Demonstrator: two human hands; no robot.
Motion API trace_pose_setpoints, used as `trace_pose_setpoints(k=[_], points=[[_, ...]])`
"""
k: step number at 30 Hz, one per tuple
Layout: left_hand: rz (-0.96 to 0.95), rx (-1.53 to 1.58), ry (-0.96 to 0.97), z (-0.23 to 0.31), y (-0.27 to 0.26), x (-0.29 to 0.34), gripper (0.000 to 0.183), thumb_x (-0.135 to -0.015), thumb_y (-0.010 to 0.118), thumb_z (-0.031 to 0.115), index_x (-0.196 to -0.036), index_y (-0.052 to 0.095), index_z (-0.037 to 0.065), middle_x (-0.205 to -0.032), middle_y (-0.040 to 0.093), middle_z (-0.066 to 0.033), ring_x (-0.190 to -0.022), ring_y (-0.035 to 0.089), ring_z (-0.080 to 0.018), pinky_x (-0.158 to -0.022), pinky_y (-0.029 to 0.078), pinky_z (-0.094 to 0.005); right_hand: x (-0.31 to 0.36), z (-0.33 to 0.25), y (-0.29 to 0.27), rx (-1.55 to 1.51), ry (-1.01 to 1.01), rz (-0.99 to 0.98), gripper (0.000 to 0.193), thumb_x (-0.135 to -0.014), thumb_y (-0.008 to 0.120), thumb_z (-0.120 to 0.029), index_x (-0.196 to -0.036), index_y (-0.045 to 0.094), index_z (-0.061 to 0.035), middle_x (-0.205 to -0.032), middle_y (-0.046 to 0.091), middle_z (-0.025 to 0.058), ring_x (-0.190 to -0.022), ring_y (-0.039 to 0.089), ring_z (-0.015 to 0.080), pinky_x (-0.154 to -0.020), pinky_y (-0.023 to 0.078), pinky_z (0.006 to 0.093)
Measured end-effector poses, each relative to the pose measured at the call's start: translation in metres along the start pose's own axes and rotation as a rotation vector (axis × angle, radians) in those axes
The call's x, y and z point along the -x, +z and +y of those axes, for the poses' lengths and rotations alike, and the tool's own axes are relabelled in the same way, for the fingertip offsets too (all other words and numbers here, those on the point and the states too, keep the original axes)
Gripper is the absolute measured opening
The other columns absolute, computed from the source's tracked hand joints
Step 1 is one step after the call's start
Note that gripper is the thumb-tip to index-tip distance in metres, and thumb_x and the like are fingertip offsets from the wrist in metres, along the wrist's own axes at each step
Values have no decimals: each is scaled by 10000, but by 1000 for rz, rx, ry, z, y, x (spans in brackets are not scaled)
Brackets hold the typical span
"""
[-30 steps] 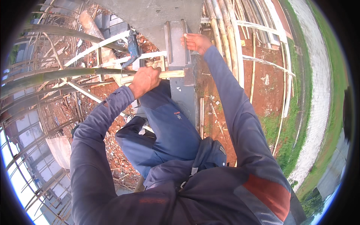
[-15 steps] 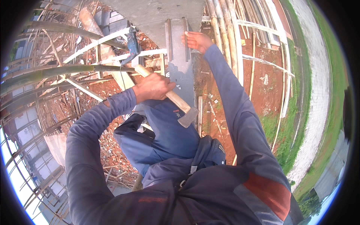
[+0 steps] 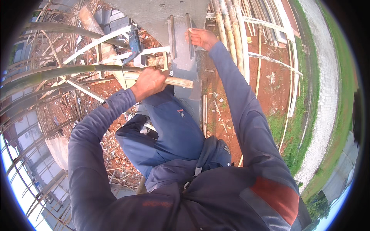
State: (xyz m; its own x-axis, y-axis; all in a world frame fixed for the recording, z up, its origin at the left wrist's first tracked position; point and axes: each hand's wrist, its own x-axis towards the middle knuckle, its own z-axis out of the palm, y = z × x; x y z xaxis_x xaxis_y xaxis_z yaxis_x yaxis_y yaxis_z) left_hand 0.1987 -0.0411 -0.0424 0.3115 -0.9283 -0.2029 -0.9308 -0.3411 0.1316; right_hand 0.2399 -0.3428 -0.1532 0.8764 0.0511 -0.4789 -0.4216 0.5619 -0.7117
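My left hand (image 3: 151,81) is closed round the wooden handle of a hatchet (image 3: 180,82). The handle lies nearly level across the grey concrete beam (image 3: 185,69), and the blade at its right end is blurred. Two narrow, dark strips run lengthwise along the beam: a left strip (image 3: 172,38) and a right strip (image 3: 189,42). My right hand (image 3: 202,38) pinches the edge of the right strip near its upper part, thumb and fingers together. Whether the strips are wood or metal I cannot tell.
A blue power tool (image 3: 134,45) hangs by white-painted timber on the left. Bamboo poles (image 3: 69,70) cross that side above rubble (image 3: 111,134). More long poles (image 3: 228,30) lie at the upper right, over red soil (image 3: 268,77). My bent leg (image 3: 175,131) is below the beam.
The hatchet has swung up from a downward slant over my thigh to nearly level over the beam. My right hand stays at the strip, slightly higher in view.
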Motion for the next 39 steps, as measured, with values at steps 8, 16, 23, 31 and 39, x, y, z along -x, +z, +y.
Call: trace_pose_setpoints(k=[8,16,23,31,39], points=[[55,40,-58,-13,-18,-19,219,-775,660,174,-951,643,46,-624,626,-132,-577,656,-316,-528,509,-439,-6,-5,-1,-4,-7,-6,348,-965,666,-211,-1226,604,11,-1148,701,138,-1013,703,234,-900,574,361],[23,-39,-61,-23,-4,-17,167,-776,672,179,-865,631,44,-635,630,-128,-595,663,-300,-546,523,-423,0,8,3,-3,34,-23,366,-966,669,-236,-1221,603,18,-1149,700,126,-1027,697,228,-915,573,364],[-68,132,441,39,-11,1,215,-764,679,197,-892,596,45,-692,619,-101,-603,654,-302,-537,514,-436,-4,2,-6,29,15,-9,386,-973,658,-247,-1244,592,20,-1170,692,128,-1043,693,232,-926,569,367],[43,119,175,26,-6,4,193,-757,656,186,-882,616,44,-601,625,-160,-578,671,-297,-521,523,-411,-5,-6,-5,20,4,-11,399,-970,661,-236,-1260,574,23,-1178,686,147,-1060,687,236,-956,553,378],[103,43,-243,-10,-25,-26,162,-772,669,185,-834,642,38,-647,640,-165,-637,681,-320,-581,538,-444,-3,1,1,-11,11,-29,390,-972,658,-240,-1253,577,19,-1218,674,143,-1100,670,232,-976,539,375]])
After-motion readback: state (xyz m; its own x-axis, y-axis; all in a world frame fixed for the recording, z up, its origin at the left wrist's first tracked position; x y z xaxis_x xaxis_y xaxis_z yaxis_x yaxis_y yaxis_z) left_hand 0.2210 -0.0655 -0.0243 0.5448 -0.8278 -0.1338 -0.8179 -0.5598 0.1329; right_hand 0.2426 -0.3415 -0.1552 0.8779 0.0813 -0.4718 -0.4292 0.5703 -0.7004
